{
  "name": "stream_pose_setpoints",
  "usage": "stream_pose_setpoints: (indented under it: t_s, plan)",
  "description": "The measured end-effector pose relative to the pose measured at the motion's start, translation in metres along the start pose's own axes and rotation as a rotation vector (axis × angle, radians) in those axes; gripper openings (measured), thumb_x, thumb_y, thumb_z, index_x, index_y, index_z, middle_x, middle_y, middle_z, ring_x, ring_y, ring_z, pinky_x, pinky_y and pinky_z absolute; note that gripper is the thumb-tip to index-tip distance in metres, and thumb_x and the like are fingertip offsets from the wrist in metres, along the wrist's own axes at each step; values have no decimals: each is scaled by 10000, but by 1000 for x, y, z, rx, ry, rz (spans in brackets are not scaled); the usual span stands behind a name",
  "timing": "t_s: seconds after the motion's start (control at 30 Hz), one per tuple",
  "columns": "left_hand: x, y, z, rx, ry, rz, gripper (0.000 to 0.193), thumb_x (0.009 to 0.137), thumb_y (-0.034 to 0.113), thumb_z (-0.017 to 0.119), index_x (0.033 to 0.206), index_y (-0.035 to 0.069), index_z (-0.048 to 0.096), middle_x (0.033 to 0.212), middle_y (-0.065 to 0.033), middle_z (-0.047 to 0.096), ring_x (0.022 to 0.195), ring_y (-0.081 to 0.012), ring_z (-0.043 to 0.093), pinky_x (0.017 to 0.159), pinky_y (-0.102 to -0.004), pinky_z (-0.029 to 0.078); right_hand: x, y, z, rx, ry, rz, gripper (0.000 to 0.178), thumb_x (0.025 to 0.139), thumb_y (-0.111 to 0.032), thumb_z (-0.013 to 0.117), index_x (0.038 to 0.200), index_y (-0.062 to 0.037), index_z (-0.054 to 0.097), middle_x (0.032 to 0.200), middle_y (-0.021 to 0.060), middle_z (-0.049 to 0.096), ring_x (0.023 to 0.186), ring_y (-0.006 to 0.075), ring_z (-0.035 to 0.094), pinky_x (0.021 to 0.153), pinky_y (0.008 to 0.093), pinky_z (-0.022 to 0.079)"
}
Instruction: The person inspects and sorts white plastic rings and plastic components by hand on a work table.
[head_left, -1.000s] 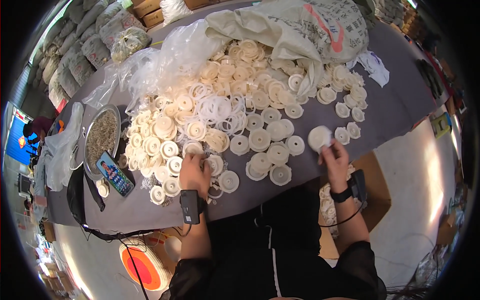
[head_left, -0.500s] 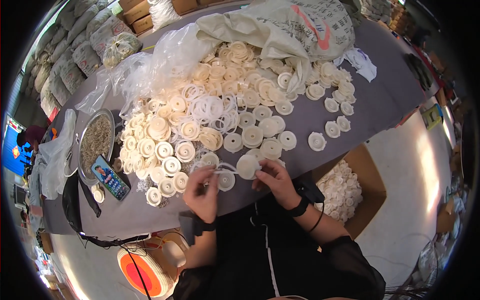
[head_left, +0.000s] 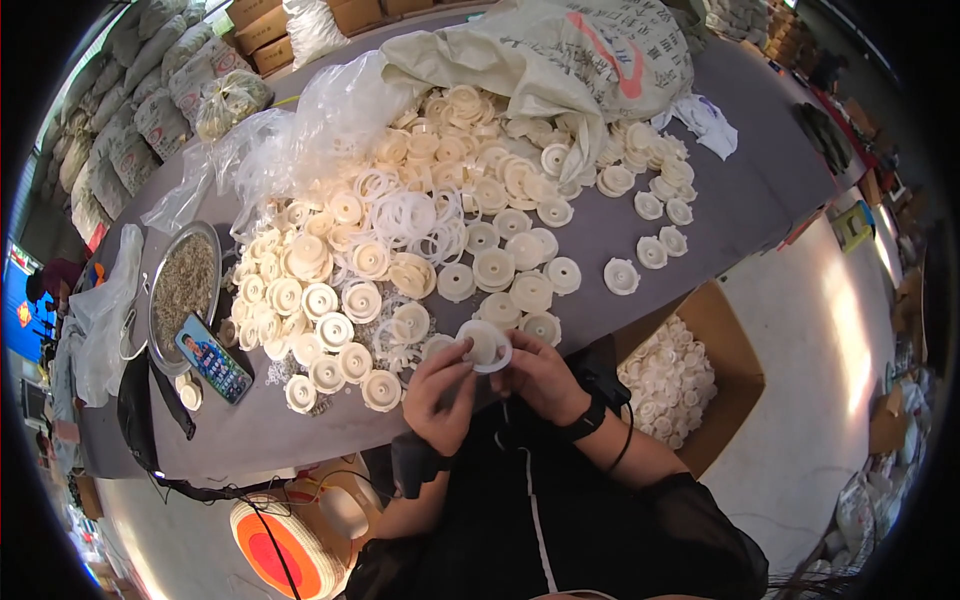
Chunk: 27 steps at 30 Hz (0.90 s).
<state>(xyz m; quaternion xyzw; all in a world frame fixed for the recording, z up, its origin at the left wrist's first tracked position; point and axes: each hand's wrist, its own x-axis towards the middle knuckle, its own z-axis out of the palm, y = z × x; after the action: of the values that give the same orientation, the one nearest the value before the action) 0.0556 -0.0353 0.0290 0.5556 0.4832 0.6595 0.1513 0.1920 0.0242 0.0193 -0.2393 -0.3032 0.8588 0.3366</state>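
A gray-covered table (head_left: 720,215) spans the frame, with heaped cream discs (head_left: 320,300) left of center. At lower center, the left hand (head_left: 438,395) pinches a white ring (head_left: 493,367) at its left edge, fingers nearly closed. The right hand (head_left: 545,380), fingers curled in, grips a round cream part (head_left: 480,346) within the ring's outline; seating cannot be determined. A cardboard box (head_left: 738,345) of similar parts stands at lower right.

L grip (head_left: 438,402) & R grip (head_left: 548,384) hold white ring (head_left: 507,354) w/ cream disc (head_left: 479,346); phone (head_left: 214,359) (lit) to L
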Motion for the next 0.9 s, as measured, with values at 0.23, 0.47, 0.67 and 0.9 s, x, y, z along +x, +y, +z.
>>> stream_pose_setpoints:
  t_s: [0.23,0.47,0.67,0.9]
  plan:
    - [0,3,2,240,-60,140,206,676,-55,624,862,24,583,1006,-146,581,895,-266,578,764,-317,461,-3,-7,-6,84,0,-30,206,850,-172,481,1012,-48,508,811,35,573,640,123,562,562,221,443]
    - [-6,-10,24,-439,171,-377,143,760,-106,528,859,-3,523,957,-110,540,838,-142,548,769,-251,443,-22,-11,-26,-594,210,-398,162,810,-155,560,925,-47,524,751,-1,537,613,81,513,546,206,409]
    - [1,-11,24,-431,218,-448,246,758,-101,529,979,-3,481,944,-93,533,790,-111,526,764,-264,454,-91,-63,-109,-1376,932,-514,217,728,-141,584,897,-6,572,789,133,582,645,196,591,559,278,473]
    - [3,-30,30,-395,37,-415,366,760,-102,510,1100,4,429,965,-91,522,800,-125,534,756,-277,472,-137,-106,-187,-1745,1220,-284,266,737,-147,565,968,-17,560,845,159,599,705,274,587,643,350,463]
